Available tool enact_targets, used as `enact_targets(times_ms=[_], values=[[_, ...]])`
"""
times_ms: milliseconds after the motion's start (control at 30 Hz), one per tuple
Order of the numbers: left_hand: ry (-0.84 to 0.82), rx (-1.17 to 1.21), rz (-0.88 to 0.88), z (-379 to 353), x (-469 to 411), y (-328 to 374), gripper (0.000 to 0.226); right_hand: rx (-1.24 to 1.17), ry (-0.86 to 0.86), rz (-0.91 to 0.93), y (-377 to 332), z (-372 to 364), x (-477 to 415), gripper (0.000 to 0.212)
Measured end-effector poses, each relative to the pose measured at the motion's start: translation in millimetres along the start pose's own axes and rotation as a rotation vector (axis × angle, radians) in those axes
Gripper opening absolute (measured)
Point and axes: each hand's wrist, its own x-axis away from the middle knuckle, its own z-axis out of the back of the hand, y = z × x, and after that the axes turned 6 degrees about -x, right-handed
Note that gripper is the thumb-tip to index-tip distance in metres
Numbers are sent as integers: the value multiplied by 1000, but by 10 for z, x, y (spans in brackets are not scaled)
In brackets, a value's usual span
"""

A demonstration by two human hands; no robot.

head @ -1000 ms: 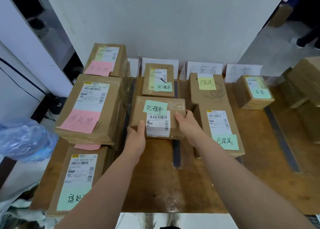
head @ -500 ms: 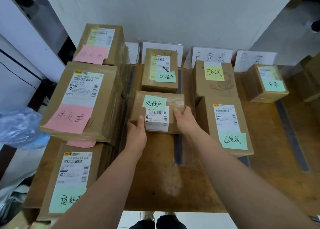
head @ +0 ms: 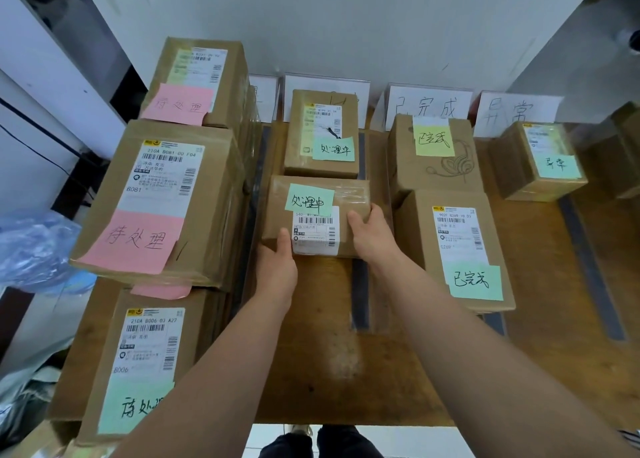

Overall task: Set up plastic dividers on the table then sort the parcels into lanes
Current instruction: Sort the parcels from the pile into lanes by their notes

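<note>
A small brown parcel with a green note and a white label lies in the second lane of the wooden table. My left hand grips its near left corner, thumb on top. My right hand grips its near right corner. Just behind it stands another green-noted parcel. Dark divider strips run front to back between the lanes. White sign cards stand along the back wall.
Large pink-noted parcels are stacked in the left lane, with one green-noted box in front. Two parcels fill the third lane. A small parcel sits in the fourth. More boxes lie at far right; a blue bag at left.
The view has tilted and drawn closer to the table. The parcel between my hands has slid a little farther back toward the parcel behind it. Both hands keep their hold.
</note>
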Motion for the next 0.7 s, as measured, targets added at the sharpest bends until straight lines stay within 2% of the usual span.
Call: enact_targets(times_ms=[200,367,433,500,600,700], values=[[-16,29,68,44,78,52,60,-2,24,-4,-103,7,108,48],[-90,15,56,177,226,88,52,105,-2,140,-305,182,431,43],[-114,-61,-62,221,347,111,49,184,28,225,-369,319,587,45],[-121,-204,-259,251,499,158,46,248,62,275,-392,455,728,48],[-50,-494,-555,220,694,249,50,293,123,321,-331,703,902,52],[36,-722,-733,96,947,364,49,361,191,333,-198,1003,1073,47]])
